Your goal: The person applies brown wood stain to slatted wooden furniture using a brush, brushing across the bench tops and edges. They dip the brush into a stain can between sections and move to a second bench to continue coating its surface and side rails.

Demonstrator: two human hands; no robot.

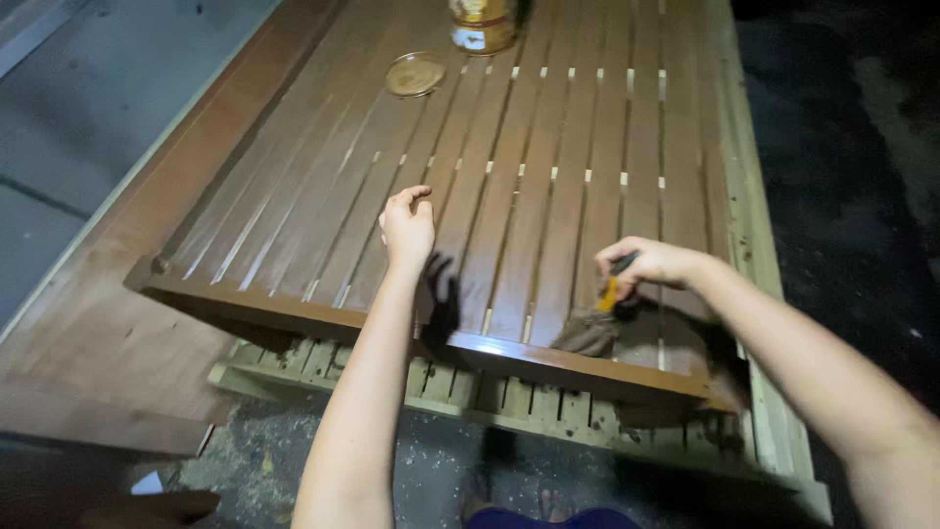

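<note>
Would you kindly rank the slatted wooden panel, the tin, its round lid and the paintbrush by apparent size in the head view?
1. Slatted wooden panel, by far.
2. Paintbrush, tin: unsure; the tin is cropped and farther away.
3. Round lid, smallest.

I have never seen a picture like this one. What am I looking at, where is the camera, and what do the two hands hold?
There is no machine here. A person wears one camera on the head, so you look down along their own two bare arms. The right hand grips a paintbrush with an orange neck, its bristles pressed on a brown slatted wooden panel that looks glossy. The left hand holds nothing; its fingers are loosely curled over the slats. At the far end stand a tin can and, beside it, its round lid lying flat. The panel rests on a paler wooden frame above a dark floor.
</note>
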